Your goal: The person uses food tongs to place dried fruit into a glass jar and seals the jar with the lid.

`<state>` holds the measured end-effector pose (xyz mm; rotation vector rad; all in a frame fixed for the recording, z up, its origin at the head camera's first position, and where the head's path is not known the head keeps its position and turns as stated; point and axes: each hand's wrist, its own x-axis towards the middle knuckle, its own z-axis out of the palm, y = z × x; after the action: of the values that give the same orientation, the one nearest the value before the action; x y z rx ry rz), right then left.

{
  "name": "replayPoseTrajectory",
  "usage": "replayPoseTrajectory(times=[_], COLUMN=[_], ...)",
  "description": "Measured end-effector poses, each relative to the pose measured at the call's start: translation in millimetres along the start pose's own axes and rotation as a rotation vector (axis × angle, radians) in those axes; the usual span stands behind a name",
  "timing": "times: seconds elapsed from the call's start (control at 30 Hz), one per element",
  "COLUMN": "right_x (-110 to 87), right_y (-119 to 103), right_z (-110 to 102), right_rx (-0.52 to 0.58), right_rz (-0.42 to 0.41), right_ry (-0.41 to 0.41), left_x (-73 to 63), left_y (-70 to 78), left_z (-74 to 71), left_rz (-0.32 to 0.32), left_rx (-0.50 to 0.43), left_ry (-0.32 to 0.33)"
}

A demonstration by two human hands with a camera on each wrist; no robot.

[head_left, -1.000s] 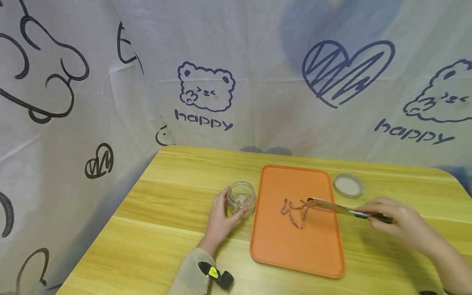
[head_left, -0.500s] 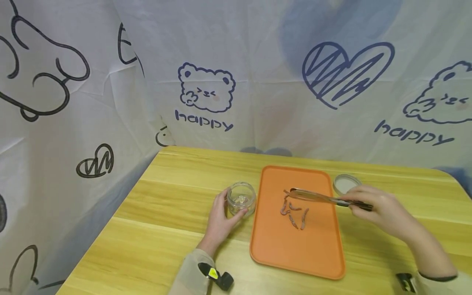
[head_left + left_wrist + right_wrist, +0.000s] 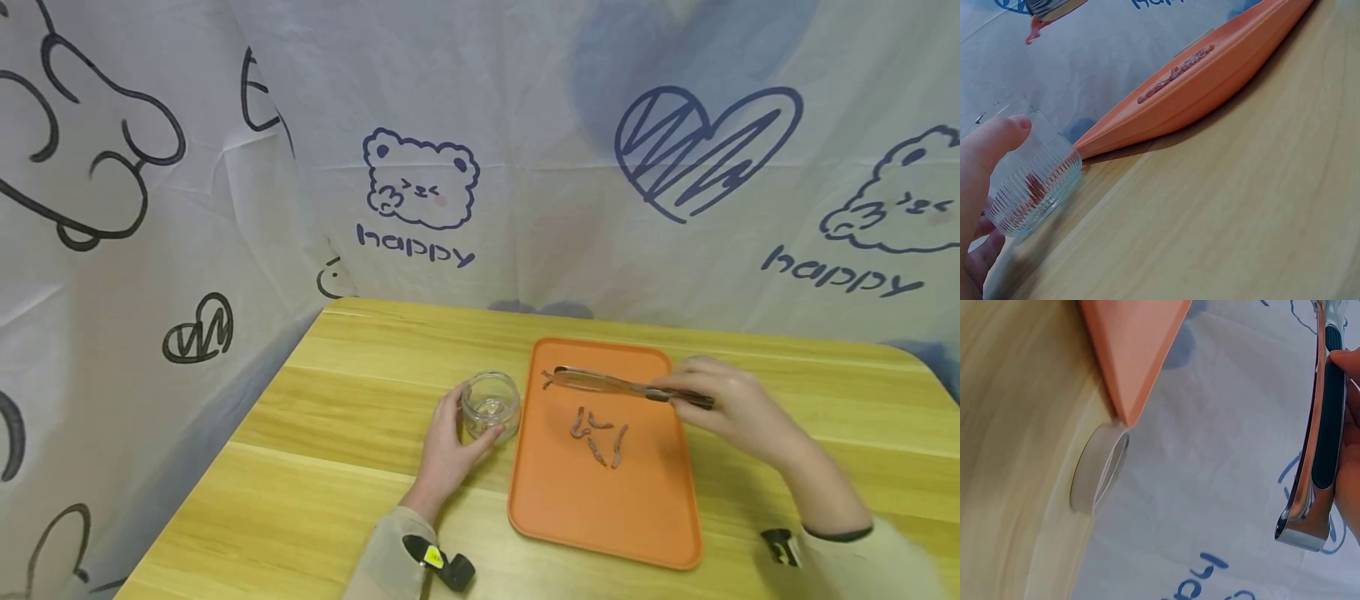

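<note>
My left hand (image 3: 442,454) grips a small ribbed glass jar (image 3: 491,423), which stands on the table left of the tray. A reddish-brown patch (image 3: 1035,189) shows through its side in the left wrist view. My right hand (image 3: 738,408) holds metal tongs (image 3: 600,382) with dark grips over the upper part of the orange tray (image 3: 600,521). From the tongs' tip a reddish strip, like meat (image 3: 1035,29), hangs in the air. Several similar brownish-red strips (image 3: 617,446) lie in the middle of the tray.
A round pale lid (image 3: 1091,465) lies by the tray's corner, hidden behind my right hand in the head view. Wood-grain table (image 3: 315,467) surrounds the tray. White cloth with blue drawings (image 3: 555,208) hangs behind the table.
The right hand has carried the tongs left and toward the back of the tray, lifting one strip away from the others. The left hand and jar have stayed put.
</note>
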<state>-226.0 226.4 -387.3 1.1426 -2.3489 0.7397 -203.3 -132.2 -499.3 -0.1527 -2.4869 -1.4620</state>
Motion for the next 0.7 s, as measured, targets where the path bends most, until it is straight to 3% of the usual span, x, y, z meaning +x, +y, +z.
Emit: replayPoseTrajectory(times=[0.2, 0.47, 0.7], right_x=[13.9, 28.8, 35.9], right_y=[-3.8, -12.5, -14.5], right_z=[12.1, 32.5, 45.0], right_rx=[0.005, 0.142, 0.137], right_rz=[-0.025, -0.034, -0.054], right_ry=[0.011, -0.063, -0.08], left_x=[-0.4, -0.4, 0.1], left_y=[0.2, -1.1, -1.9], left_z=[-0.1, -0.2, -0.1], left_rz=[0.001, 0.0, 0.006], left_rx=[-0.004, 0.0, 0.002], left_ry=[-0.001, 0.0, -0.004])
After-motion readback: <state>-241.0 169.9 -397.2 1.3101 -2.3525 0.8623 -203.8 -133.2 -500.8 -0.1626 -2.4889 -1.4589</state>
